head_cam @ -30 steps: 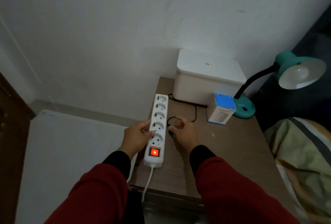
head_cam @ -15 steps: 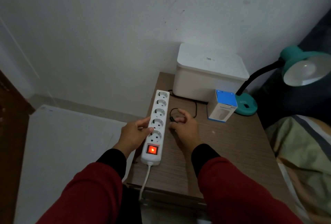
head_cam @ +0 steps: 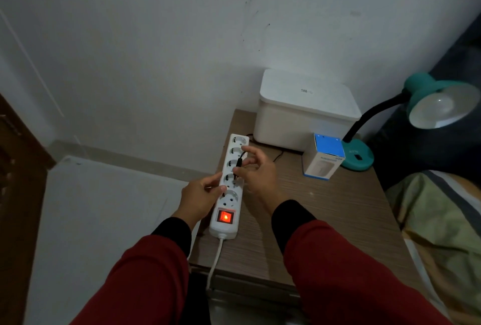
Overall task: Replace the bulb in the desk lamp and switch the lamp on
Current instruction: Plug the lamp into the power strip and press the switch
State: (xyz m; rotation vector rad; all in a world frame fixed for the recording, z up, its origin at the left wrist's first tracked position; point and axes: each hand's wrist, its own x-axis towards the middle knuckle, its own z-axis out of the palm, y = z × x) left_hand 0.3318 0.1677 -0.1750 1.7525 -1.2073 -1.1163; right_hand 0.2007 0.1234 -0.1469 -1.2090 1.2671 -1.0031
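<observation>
A teal desk lamp (head_cam: 426, 101) stands at the table's far right, unlit, a white bulb (head_cam: 440, 106) in its shade. A white power strip (head_cam: 231, 184) lies along the table's left edge with its red switch (head_cam: 225, 217) glowing. My left hand (head_cam: 201, 196) grips the strip's left side. My right hand (head_cam: 256, 171) pinches the lamp's black plug (head_cam: 238, 167) just above the strip's middle sockets, prongs pointing down. The black cord (head_cam: 277, 155) trails back toward the lamp.
A white lidded box (head_cam: 307, 111) sits at the table's back against the wall. A blue-and-white bulb carton (head_cam: 324, 157) stands beside the lamp's base. The brown table (head_cam: 325, 220) ends near my sleeves. Bedding (head_cam: 442, 220) lies right; a white surface lies lower left.
My right hand has picked the plug up off the table and carried it left over the strip's sockets. My left hand stayed on the strip.
</observation>
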